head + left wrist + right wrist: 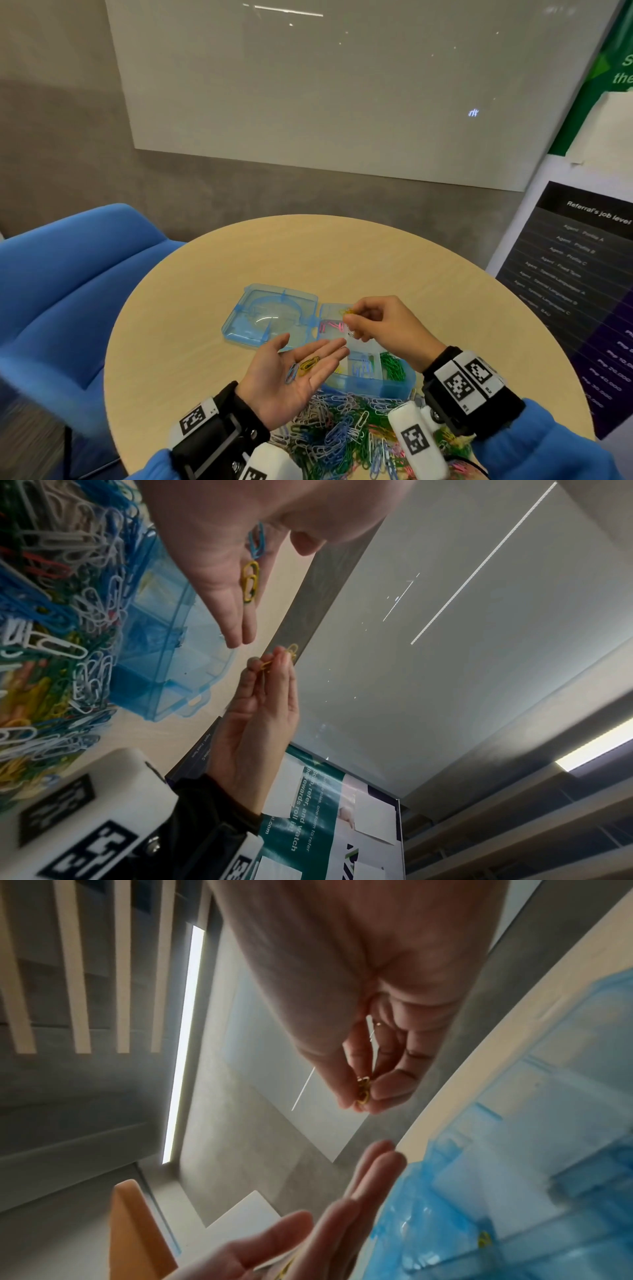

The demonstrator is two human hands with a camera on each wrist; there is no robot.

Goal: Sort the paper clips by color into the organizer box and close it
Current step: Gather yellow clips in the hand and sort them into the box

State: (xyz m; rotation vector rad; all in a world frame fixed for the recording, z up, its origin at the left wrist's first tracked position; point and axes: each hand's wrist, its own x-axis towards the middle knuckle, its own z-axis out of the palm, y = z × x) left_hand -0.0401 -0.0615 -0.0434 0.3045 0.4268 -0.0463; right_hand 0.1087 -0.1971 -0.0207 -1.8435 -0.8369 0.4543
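Observation:
The blue translucent organizer box (387, 385) sits on the round table with its lid (274, 313) folded open to the left. Pink clips (330, 325), blue clips (363, 368) and green clips (392, 366) lie in separate compartments. My left hand (301, 370) is flat, palm up, beside the box, with a blue clip (257, 538) and yellow clips (250, 581) resting on it. My right hand (376, 322) pinches a yellow clip (347, 312) above the box's far compartments; the same clip (363, 1091) shows between thumb and fingers. A mixed pile of clips (342, 431) lies in front of the box.
The wooden table (376, 257) is bare beyond the box. A blue upholstered seat (68, 291) stands to the left of the table. A dark poster (582, 274) leans at the right, and a whiteboard (308, 85) hangs on the wall behind.

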